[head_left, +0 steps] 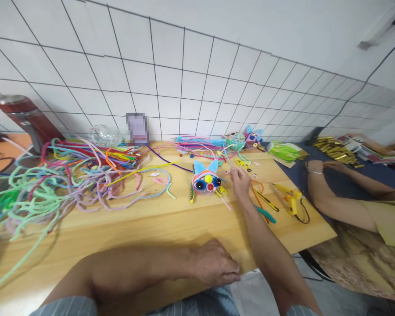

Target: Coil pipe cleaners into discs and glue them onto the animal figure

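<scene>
My right hand [241, 181] reaches over the table with its fingers pinched on a thin pale pipe cleaner [229, 161]. Just left of it stands a small animal figure [206, 180] with blue pipe-cleaner ears, dark googly eyes, a yellow pompom and a red nose. My left hand [217, 265] rests at the table's front edge, fingers curled under; anything inside them is hidden. Beside my right forearm lie a yellow craft knife [267, 201], a teal-handled tool [266, 214] and an orange pipe cleaner [257, 186].
A large tangle of pipe cleaners [98, 184] covers the left of the table. A red thermos [29, 120] stands behind it. Finished-looking figures [253, 137] sit by the wall. A yellow glue gun [292, 201] lies right, near another person's arm [335, 202].
</scene>
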### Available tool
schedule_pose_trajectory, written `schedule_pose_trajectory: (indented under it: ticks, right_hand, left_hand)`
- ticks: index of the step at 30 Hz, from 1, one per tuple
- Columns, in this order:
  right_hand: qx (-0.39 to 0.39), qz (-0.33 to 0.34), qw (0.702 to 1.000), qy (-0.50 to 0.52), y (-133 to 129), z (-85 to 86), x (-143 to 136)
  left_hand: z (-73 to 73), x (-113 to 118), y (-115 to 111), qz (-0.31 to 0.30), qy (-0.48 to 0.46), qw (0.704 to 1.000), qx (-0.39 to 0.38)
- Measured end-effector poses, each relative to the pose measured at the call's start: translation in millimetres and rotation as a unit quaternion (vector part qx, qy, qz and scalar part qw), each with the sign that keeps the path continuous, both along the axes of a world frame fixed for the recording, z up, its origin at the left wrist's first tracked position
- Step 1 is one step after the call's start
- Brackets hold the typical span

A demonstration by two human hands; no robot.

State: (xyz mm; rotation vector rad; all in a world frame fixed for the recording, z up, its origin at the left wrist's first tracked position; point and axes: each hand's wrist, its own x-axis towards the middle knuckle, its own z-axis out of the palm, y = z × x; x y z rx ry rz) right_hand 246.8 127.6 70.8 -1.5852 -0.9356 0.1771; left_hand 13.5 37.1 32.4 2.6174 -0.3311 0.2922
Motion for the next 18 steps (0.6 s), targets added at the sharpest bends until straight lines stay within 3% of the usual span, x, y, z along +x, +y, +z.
schedule_pose_trajectory:
  ticks: [7,18]
  right_hand:
    - [0.014,-0.010,0.997,0.077,3.7,13.8,7.0]
    - [0.023,-0.008,0.992,0.127,5.5,-2.9,14.9]
  left_hand:
    - [-1.8,0.1,-1.4,-0.001,-0.020,1.000,-0.007]
    - [-1.8,-1.0,-0.7,-0.009,-0.014,0.999,-0.030]
